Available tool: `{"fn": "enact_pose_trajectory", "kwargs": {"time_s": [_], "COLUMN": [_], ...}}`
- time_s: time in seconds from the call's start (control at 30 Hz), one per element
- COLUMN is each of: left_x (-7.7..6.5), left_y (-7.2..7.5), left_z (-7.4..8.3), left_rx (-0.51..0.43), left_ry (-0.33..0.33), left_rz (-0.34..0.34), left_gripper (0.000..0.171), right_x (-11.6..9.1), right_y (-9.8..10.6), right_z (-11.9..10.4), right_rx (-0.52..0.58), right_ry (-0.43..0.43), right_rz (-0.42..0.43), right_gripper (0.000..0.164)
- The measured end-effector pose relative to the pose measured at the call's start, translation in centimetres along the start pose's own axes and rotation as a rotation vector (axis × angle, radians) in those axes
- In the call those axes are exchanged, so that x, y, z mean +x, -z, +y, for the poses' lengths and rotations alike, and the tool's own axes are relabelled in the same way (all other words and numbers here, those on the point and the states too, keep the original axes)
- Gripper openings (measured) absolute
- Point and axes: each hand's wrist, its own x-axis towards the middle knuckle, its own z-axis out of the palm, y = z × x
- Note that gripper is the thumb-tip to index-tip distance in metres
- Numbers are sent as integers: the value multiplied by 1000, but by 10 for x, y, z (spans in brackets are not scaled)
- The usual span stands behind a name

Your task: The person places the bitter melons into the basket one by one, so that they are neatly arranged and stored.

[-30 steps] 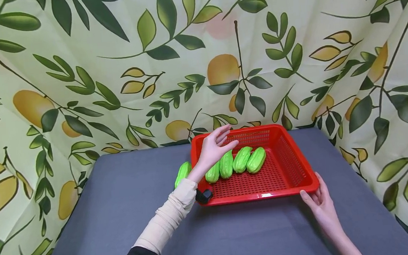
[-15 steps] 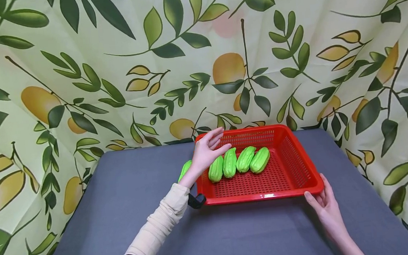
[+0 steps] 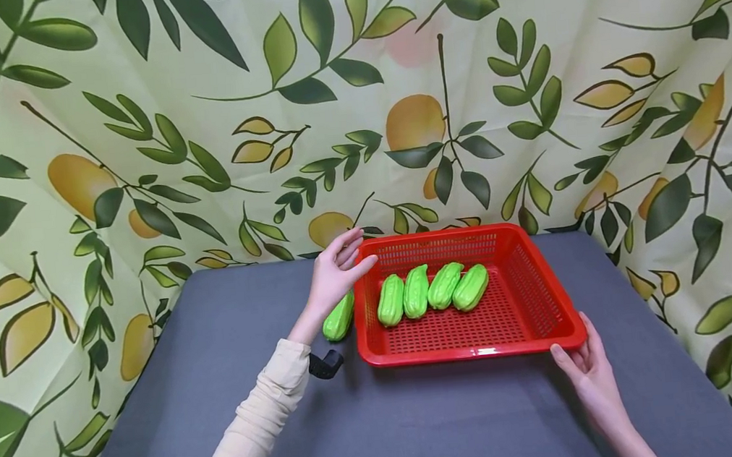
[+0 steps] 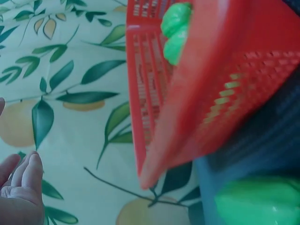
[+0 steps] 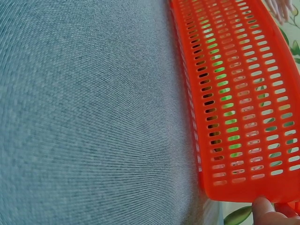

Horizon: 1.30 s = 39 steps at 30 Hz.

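A red slotted plastic basket stands on the table. Inside, along its left half, several bright green ridged gourds lie side by side. One more gourd rests on the table just outside the basket's left wall, partly hidden behind my left arm; the left wrist view shows that gourd at lower right. My left hand hovers above it, fingers relaxed and holding nothing. At the near right corner, my right hand grips the basket, its thumb on the rim.
A grey-blue cloth covers the table. Behind and beside it hangs a leaf-and-fruit printed curtain, close to the basket's far side. A black wrist camera mount sticks out from my left wrist.
My left hand has drawn leftward from over the basket to outside its left wall, uncovering the gourds within. The right hand keeps its grip on the corner. The head view has shifted slightly.
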Motion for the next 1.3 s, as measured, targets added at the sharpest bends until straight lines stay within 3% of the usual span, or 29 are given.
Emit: {"fn": "enact_pose_trajectory", "kwargs": {"time_s": [0.17, 0.4, 0.5, 0.73, 0.87, 1.1, 1.17, 1.3], "left_x": [-12, -23, -27, -30, -34, -42, -44, -48], "left_y": [12, 25, 30, 45, 51, 61, 60, 58], "left_z": [12, 9, 2, -36, -47, -57, -54, -68], "left_rx": [20, 48, 42, 50, 63, 89, 94, 118], "left_ry": [30, 80, 87, 109, 110, 149, 176, 211], "left_rz": [9, 47, 69, 136, 163, 156, 140, 105], "left_gripper": [58, 58, 58, 58, 57, 59, 59, 60], "right_x": [0, -1, -2, -2, -2, -3, -2, -2], "right_y": [0, 0, 0, 0, 0, 0, -1, -1], "right_z": [0, 0, 0, 0, 0, -1, -2, -2], "right_rx": [2, -5, 5, 5, -7, 3, 4, -6], "right_ry": [5, 12, 30, 54, 46, 40, 34, 22], "right_rz": [-1, -1, -5, -10, -9, -10, -10, -9], "right_gripper": [82, 82, 82, 81, 81, 81, 81, 82]}}
